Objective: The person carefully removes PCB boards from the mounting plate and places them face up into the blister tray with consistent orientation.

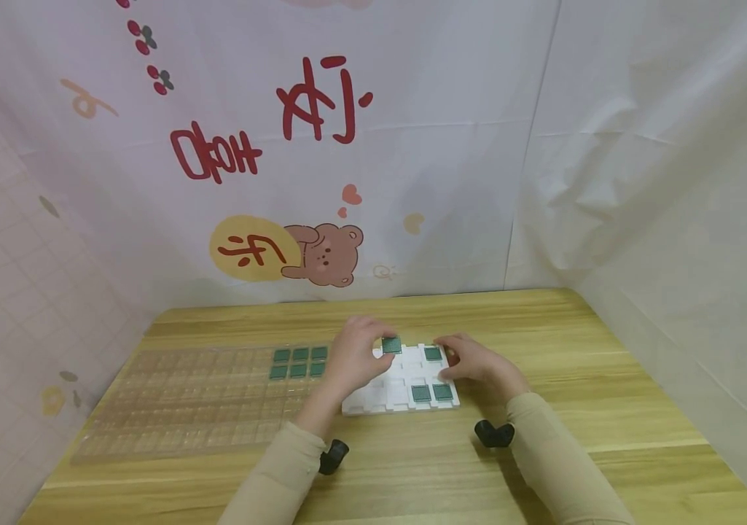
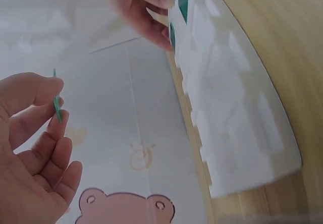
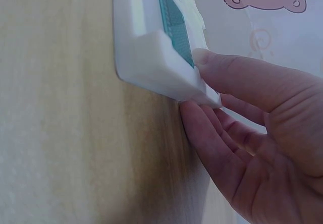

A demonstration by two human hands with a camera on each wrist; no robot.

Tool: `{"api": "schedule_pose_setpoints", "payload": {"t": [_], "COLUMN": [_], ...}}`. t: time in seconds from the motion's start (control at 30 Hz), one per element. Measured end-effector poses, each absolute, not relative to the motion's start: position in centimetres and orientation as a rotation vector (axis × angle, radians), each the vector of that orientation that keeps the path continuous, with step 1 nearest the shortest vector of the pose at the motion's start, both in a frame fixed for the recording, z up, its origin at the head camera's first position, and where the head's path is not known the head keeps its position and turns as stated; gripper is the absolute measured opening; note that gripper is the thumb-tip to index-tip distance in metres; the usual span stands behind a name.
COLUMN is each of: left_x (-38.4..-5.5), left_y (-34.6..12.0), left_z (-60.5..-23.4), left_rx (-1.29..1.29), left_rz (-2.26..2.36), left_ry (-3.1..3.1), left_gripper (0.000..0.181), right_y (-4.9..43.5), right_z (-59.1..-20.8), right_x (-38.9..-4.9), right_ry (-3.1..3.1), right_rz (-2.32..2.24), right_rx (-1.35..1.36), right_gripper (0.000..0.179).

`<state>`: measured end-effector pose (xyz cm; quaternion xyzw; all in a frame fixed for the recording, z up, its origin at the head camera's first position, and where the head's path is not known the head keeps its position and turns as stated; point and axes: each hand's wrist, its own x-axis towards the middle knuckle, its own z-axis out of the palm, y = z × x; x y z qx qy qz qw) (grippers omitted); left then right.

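Note:
My left hand (image 1: 355,359) pinches a small green square circuit board (image 1: 391,345) between thumb and fingers. In the left wrist view that board (image 2: 57,104) appears edge-on, apart from the white compartment tray (image 2: 222,108). The tray lies on the table, with one green board (image 1: 433,354) in its far right compartment and two others (image 1: 432,393) side by side at the near right. My right hand (image 1: 474,362) grips the tray's right end. From the right wrist, its thumb is on the rim beside a seated board (image 3: 174,24), while the fingers bear on the tray's outer side.
To the left lies a wide clear plastic tray (image 1: 189,397) with many small pockets; several green boards (image 1: 298,362) sit in its far right part. The wooden table (image 1: 583,408) backs onto a printed curtain (image 1: 452,182). A black wrist mount (image 1: 494,434) hangs beside the right sleeve.

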<state>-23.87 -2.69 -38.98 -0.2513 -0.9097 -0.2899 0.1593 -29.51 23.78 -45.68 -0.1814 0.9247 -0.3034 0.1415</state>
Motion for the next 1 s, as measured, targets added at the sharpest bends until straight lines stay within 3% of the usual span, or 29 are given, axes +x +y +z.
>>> {"api": "schedule_pose_setpoints", "payload": {"t": [1.0], "left_x": [-22.8], "left_y": [-11.3], "left_z": [-40.8], "left_rx": [-0.513], "left_rz": [-0.818], "left_ry": [-2.748], "left_gripper": [0.03], "right_y": [23.8], "right_z": [-45.5], "right_x": [-29.4], "right_ry": [2.695], "right_rz": [-0.854], "right_rx": [-0.55], "right_gripper": [0.068]}}
